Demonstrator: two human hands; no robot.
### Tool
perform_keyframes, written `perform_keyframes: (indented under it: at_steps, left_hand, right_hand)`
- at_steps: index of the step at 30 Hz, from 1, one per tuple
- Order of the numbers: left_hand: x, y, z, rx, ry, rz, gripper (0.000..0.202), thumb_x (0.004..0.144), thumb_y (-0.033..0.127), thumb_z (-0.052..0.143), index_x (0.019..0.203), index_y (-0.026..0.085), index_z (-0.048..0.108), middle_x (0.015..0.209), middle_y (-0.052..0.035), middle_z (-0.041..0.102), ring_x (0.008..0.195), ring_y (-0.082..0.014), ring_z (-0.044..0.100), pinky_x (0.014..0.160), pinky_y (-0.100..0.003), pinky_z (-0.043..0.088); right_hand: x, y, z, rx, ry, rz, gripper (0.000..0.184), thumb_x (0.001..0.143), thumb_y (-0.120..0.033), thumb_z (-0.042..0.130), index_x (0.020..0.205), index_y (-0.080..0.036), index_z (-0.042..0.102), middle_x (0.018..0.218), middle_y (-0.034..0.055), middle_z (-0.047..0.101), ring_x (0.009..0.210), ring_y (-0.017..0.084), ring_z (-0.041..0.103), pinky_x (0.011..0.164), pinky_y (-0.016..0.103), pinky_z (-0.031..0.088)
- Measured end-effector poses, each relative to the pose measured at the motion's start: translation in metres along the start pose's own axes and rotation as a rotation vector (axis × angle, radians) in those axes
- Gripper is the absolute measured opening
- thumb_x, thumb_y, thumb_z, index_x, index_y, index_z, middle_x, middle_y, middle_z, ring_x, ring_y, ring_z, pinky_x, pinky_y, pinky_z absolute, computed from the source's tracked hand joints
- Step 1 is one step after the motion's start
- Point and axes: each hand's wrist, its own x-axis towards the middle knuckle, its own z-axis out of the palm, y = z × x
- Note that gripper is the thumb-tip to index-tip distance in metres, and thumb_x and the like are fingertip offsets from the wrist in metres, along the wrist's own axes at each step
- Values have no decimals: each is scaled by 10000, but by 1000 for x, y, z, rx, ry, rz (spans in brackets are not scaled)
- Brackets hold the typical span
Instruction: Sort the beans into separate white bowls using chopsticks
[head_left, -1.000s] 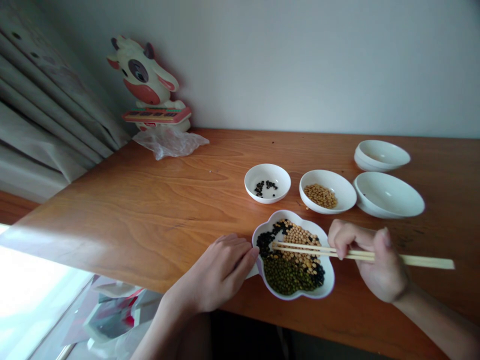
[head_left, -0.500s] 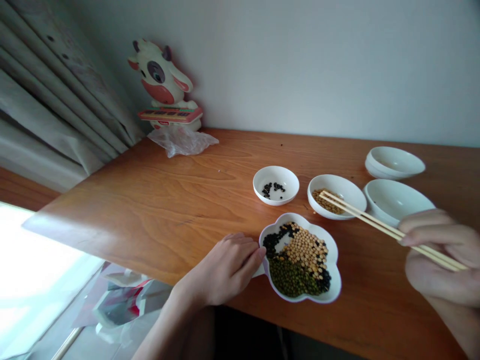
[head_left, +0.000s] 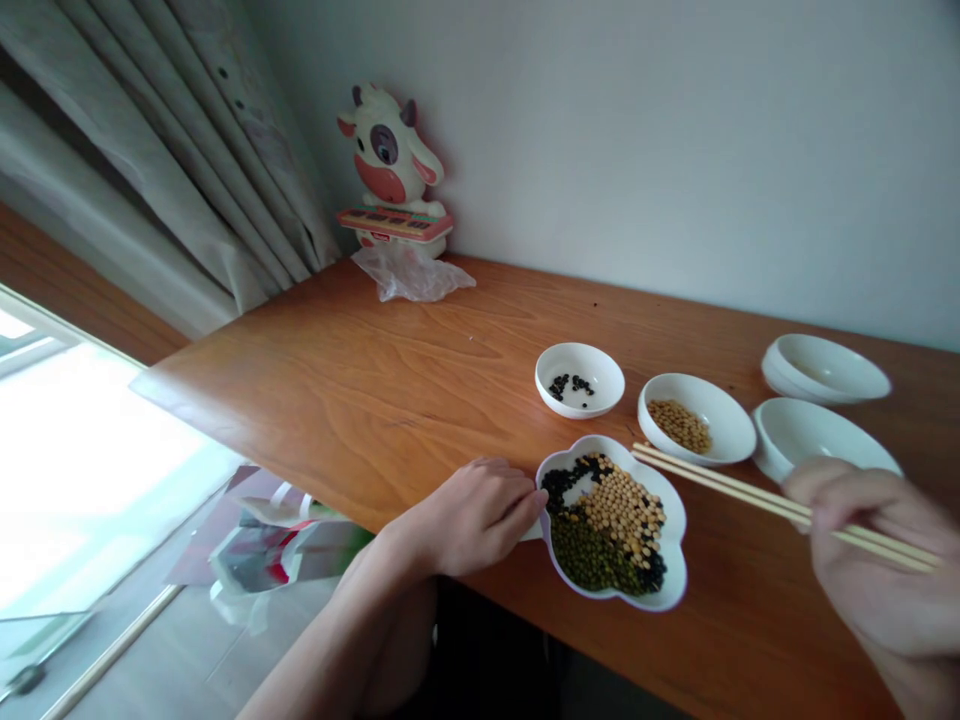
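Note:
My left hand [head_left: 484, 515] is closed on the short handle of a white flower-shaped dish [head_left: 675, 590], which rests near the table's front edge. Inside the dish lie yellow soybeans [head_left: 621, 505], green mung beans [head_left: 589, 555] and black beans [head_left: 559, 487]. A pair of wooden chopsticks [head_left: 724, 485] is in my right hand [head_left: 870, 550], slightly blurred. Their tips sit together beside the dish's upper right rim, with no bean visible between them. Just behind, one white bowl [head_left: 731, 425] has soybeans in it, and another white bowl [head_left: 547, 385] has a few black beans.
Two more white bowls stand at the right, one nearer [head_left: 817, 435] and one farther back [head_left: 840, 370]. A cow-shaped toy keyboard [head_left: 394, 175] and a crumpled plastic bag [head_left: 412, 275] are by the wall. Bags [head_left: 277, 550] lie below the table's left edge.
The chopstick tips have moved from over the soybean bowl down towards the flower-shaped dish. My left hand stays on the handle. The whole view has shifted and tilted.

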Motion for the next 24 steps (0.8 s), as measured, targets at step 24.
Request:
perform_keyframes:
  at_steps: [24]
  left_hand:
    - [1, 3, -2, -24, -3, -1, 506, 1257, 364, 386, 873, 201, 672, 933, -71, 766, 860, -211, 698, 887, -345, 519]
  right_hand:
    - [-17, -14, 61, -47, -135, 50, 842, 1067, -869, 204, 691, -272, 662, 698, 60, 518, 694, 281, 500, 687, 459, 427]
